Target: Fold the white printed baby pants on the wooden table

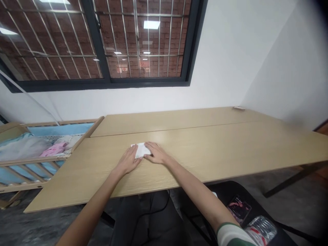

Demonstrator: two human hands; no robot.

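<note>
A small white folded cloth (140, 149) lies flat on the light wooden table (205, 150), near its front middle. My left hand (128, 160) rests on the table with its fingers stretched out, the fingertips pressing on the cloth's left edge. My right hand (156, 153) lies flat with its fingers spread over the cloth's right part. Both hands meet over the cloth and cover part of it.
A wooden crib (38, 160) with blue lining and pink and white fabrics (55, 149) stands at the left, touching the table. A phone (238, 208) and a plastic bottle (261, 229) lie on a dark seat at lower right. A barred window (102, 41) fills the wall behind.
</note>
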